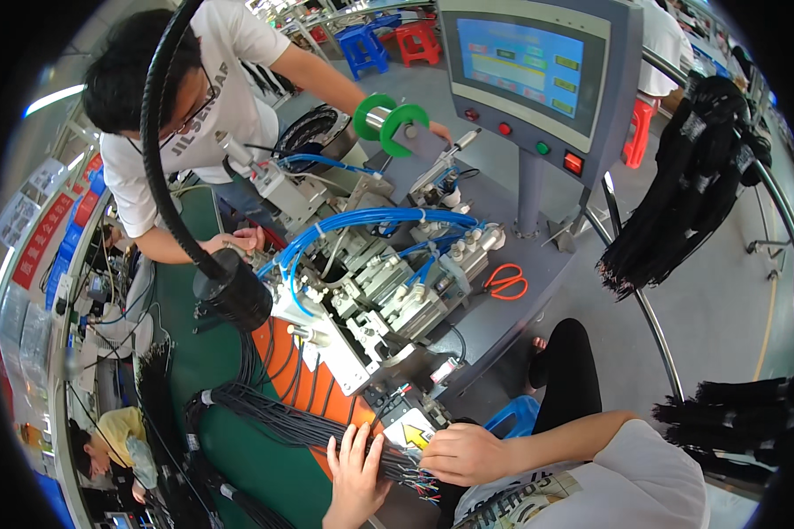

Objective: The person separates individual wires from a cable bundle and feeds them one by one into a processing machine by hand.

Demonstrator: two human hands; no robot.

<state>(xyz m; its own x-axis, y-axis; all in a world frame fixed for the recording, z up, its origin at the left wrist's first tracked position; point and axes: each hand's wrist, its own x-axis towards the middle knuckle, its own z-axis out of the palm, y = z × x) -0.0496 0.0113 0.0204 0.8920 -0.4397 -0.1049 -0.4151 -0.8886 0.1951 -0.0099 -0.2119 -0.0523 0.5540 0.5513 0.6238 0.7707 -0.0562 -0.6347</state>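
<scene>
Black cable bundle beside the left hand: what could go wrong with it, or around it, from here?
1. The black cables lie bunched, with their coloured wire ends crowded near the left hand, so they might tangle or snag.
2. The right hand is close to the yellow arrow at the machine's near end; moving parts there could pinch it.
3. A co-worker's hand is also close to the machine, so an uncoordinated start might catch it.

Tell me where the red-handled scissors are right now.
In the head view, right of centre, the red-handled scissors lie on the grey tabletop, between the blue-tubed machine and the table's right edge, farther out than the right hand.
</scene>
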